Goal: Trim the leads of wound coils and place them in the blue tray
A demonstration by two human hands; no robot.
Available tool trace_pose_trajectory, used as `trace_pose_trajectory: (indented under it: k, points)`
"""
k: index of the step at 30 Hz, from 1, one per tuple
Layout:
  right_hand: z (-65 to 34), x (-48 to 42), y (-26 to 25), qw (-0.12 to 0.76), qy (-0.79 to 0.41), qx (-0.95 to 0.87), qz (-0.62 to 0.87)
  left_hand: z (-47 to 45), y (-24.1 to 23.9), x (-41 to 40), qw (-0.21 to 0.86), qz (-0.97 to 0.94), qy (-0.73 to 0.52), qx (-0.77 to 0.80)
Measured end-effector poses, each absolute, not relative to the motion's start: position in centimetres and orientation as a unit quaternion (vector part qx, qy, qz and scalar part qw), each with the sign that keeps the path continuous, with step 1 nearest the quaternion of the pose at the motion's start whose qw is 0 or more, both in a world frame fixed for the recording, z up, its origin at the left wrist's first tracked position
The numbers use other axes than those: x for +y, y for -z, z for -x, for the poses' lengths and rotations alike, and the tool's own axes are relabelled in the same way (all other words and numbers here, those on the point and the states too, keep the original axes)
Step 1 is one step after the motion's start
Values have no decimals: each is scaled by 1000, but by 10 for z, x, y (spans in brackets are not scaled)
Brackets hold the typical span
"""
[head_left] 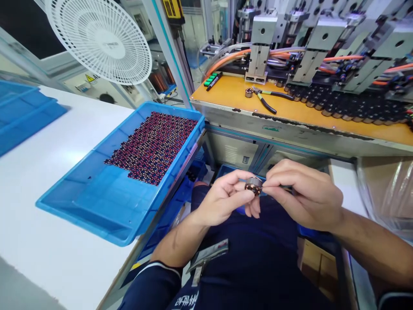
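Observation:
A small round motor stator [253, 185], with a grey metal ring and copper windings, is held above my lap. My left hand [226, 193] grips it between thumb and fingers, its copper side tilted toward me. At the stator's right edge, my right hand [298, 191] has thumb and forefinger pinched together. What lies in that pinch is too small to make out. To the left, a blue tray [87, 202] holds many small dark parts [155, 144] with red and light dots, packed in close rows.
Cutting pliers [266, 97] and another stator [248, 92] lie on the yellow bench. Several green-capped markers [213, 81] lie there too. Rows of stators [338, 105] stand below the machine [263, 47]. A white fan [106, 43] stands behind the tray; stacked blue trays [26, 112] sit far left.

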State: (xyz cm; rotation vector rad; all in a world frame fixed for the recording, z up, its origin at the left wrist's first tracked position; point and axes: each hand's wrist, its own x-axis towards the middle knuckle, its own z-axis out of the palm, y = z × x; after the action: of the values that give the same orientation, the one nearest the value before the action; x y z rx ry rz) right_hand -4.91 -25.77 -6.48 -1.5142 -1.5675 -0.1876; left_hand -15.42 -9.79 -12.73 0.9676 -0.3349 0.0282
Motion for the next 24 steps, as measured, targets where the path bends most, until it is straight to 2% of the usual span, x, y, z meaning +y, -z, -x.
trace_pose_trajectory:
  k: [7, 11, 16, 18, 22, 24]
  points:
    - [60, -254, 68, 505, 45, -519, 688, 152, 129, -104, 840, -484, -195, -147]
    - [61, -250, 71, 543, 4, -498, 676, 149, 128, -107, 815, -493, -256, -163]
    - [68, -249, 73, 574, 34, -470, 670, 149, 131, -105, 759, -550, -308, -164]
    - [73, -250, 74, 602, -19, -433, 671, 148, 132, -102, 770, -542, -293, -167]
    - [78, -252, 80, 668, -239, -351, 612, 144, 134, -98, 780, -531, -285, -169]
    - [77, -253, 85, 683, -310, -324, 576, 142, 134, -97, 778, -532, -288, -167]
